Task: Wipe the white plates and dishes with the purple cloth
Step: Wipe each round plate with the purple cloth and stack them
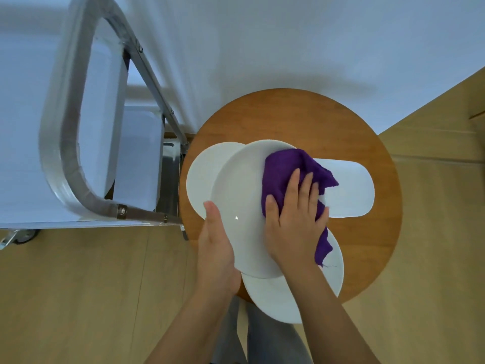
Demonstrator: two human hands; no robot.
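The right hand [294, 219] presses the purple cloth [286, 174] flat, fingers straight, against the right half of the held white plate [241, 206]. The left hand [215, 248] grips that plate's left rim, thumb on top, above the round wooden desk [367, 143]. The unwiped left half lies toward the left hand. Left of the held plate sits another round plate [202, 174], right of it an oblong dish [349, 187], below it a third plate [270, 298].

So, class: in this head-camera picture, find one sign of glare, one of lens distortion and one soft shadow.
Head view: a small bright glint sits on the held white plate; the cart's metal handle bows and looks blurred, as a wide lens would give; a faint, soft-edged shadow lies on the white wall above the round wooden table.
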